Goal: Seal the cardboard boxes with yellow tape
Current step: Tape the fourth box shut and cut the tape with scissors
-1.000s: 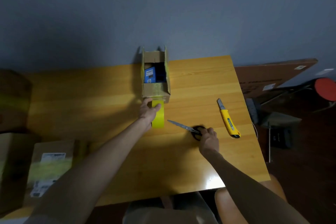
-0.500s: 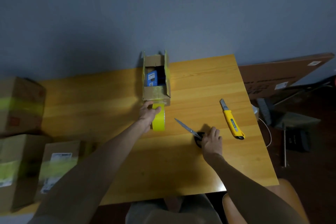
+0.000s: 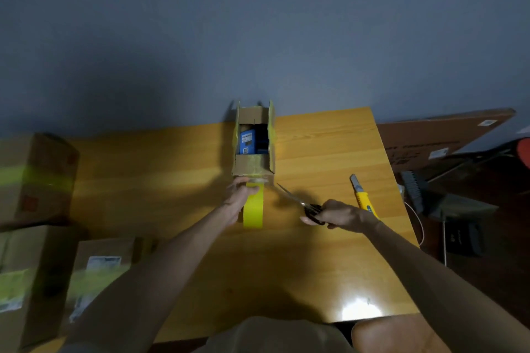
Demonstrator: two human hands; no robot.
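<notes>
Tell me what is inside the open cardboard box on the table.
A blue packet with a white label shows inside the cardboard box, beside something dark I cannot identify. The near wall hides whatever lies lower.

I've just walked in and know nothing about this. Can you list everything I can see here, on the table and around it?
open box: one, brown with yellow tape on its flaps, far edge of the table
blue packet: one, blue, inside the open box
tape roll: one, yellow, on edge just in front of the open box
scissors: one pair, silver blades, black handles, tips pointing toward the open box
knife: one, yellow, on the table at right
table: one, orange-brown wood, centre
taped boxes: three, brown with yellow bands, blurred, at left
cardboard sheet: one, brown, beyond the table at right
left hand: grips the tape roll
right hand: holds the scissors
</notes>
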